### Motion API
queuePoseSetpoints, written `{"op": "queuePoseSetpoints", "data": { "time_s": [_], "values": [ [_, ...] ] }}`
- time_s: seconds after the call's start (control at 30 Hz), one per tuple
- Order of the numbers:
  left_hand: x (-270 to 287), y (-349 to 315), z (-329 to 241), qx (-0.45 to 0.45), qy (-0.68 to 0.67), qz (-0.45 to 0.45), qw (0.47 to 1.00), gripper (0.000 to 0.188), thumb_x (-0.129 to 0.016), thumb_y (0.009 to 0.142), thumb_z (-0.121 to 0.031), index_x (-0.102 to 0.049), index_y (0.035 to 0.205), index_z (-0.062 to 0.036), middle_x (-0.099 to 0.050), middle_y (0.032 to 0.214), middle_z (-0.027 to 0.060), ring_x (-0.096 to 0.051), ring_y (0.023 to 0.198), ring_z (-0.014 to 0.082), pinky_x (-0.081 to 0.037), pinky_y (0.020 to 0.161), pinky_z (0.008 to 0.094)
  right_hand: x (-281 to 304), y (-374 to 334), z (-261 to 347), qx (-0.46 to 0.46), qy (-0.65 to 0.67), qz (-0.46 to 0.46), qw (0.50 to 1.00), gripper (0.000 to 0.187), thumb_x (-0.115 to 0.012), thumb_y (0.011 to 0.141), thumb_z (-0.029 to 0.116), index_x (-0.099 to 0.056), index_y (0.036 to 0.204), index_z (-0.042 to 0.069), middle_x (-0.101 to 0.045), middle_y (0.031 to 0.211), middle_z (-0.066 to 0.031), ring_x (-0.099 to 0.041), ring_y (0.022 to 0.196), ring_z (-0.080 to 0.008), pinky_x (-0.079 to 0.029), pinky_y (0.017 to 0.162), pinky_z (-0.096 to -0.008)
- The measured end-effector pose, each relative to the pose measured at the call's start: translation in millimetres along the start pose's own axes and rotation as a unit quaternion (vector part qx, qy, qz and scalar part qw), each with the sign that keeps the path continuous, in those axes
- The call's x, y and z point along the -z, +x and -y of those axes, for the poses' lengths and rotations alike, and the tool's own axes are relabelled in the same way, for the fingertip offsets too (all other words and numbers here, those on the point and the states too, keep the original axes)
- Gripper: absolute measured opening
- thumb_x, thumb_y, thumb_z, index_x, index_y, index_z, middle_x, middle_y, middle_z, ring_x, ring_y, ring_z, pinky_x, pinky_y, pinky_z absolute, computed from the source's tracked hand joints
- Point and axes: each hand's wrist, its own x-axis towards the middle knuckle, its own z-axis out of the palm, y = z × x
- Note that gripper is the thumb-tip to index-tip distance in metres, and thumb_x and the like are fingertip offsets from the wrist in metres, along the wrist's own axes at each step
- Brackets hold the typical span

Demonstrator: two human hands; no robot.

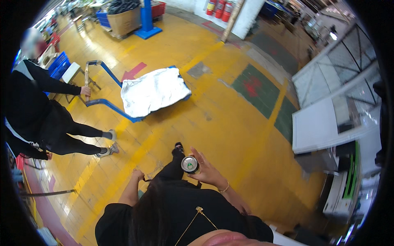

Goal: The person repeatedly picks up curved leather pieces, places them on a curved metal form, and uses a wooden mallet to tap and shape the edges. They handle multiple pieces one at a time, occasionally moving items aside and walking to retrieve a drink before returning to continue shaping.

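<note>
My right hand (208, 173) is wrapped round a drink can (189, 165), held upright in front of my waist. The can's silver top faces up with a green pull tab; its side is mostly hidden. At my left side, my left hand (137, 175) is closed, its fingers curled beside a thin dark strap-like thing. What it holds, if anything, I cannot make out. A bracelet circles my right wrist.
A person in black (35, 102) at left grips the handle of a blue flat cart (111, 107) carrying a white sheet or sack (155, 91). Fire extinguishers (218, 10) stand by the far wall, a blue post (147, 20) farther left. White equipment (314, 127) lines the right side.
</note>
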Motion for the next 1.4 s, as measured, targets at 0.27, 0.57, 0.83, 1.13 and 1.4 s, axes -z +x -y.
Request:
{"op": "queuePoseSetpoints", "data": {
  "time_s": [0.27, 0.57, 0.83, 1.13, 1.4],
  "values": [
    [243, 157, -114, 0.031, -0.196, -0.173, 0.965, 0.041, -0.074, 0.074, -0.034, -0.073, 0.108, -0.0107, -0.069, 0.114, 0.0157, -0.064, 0.107, 0.0342, -0.049, 0.090, 0.0456, 198, 170, -84, -0.013, 0.010, 0.050, 0.999, 0.110, -0.081, 0.074, 0.013, -0.009, 0.157, 0.026, -0.045, 0.128, -0.0183, -0.050, 0.122, -0.0369, -0.042, 0.104, -0.0434],
    [603, 278, -226, 0.099, -0.314, -0.211, 0.920, 0.043, -0.054, 0.089, -0.024, -0.060, 0.125, -0.0010, -0.036, 0.147, 0.0224, -0.044, 0.130, 0.0416, -0.041, 0.106, 0.0495, 381, 393, -256, -0.015, 0.001, 0.101, 0.995, 0.110, -0.081, 0.070, 0.009, -0.015, 0.157, 0.024, -0.044, 0.121, -0.0186, -0.050, 0.113, -0.0354, -0.043, 0.100, -0.0410],
    [671, 354, -224, 0.310, -0.418, -0.169, 0.837, 0.050, -0.059, 0.085, -0.029, -0.058, 0.126, -0.0008, -0.046, 0.137, 0.0216, -0.047, 0.126, 0.0416, -0.044, 0.103, 0.0499, 523, 667, -382, 0.114, 0.032, 0.310, 0.943, 0.102, -0.078, 0.070, 0.007, -0.023, 0.156, 0.020, -0.046, 0.117, -0.0182, -0.051, 0.110, -0.0349, -0.044, 0.098, -0.0397],
    [734, 445, -150, 0.222, -0.456, -0.054, 0.860, 0.034, -0.061, 0.081, -0.025, -0.071, 0.108, -0.0078, -0.065, 0.115, 0.0176, -0.057, 0.115, 0.0334, -0.050, 0.092, 0.0408, 491, 980, -398, 0.173, 0.042, 0.430, 0.885, 0.108, -0.076, 0.071, 0.005, -0.012, 0.157, 0.018, -0.048, 0.121, -0.0213, -0.052, 0.115, -0.0379, -0.042, 0.103, -0.0405],
    [954, 588, 136, 0.142, -0.349, -0.157, 0.913, 0.027, -0.057, 0.080, -0.020, -0.073, 0.096, -0.0058, -0.070, 0.098, 0.0195, -0.066, 0.098, 0.0361, -0.054, 0.084, 0.0427, 451, 1254, -378, 0.113, 0.063, 0.390, 0.912, 0.111, -0.080, 0.071, 0.008, -0.010, 0.157, 0.015, -0.049, 0.129, -0.0222, -0.053, 0.121, -0.0368, -0.042, 0.106, -0.0398]
  ]
}}
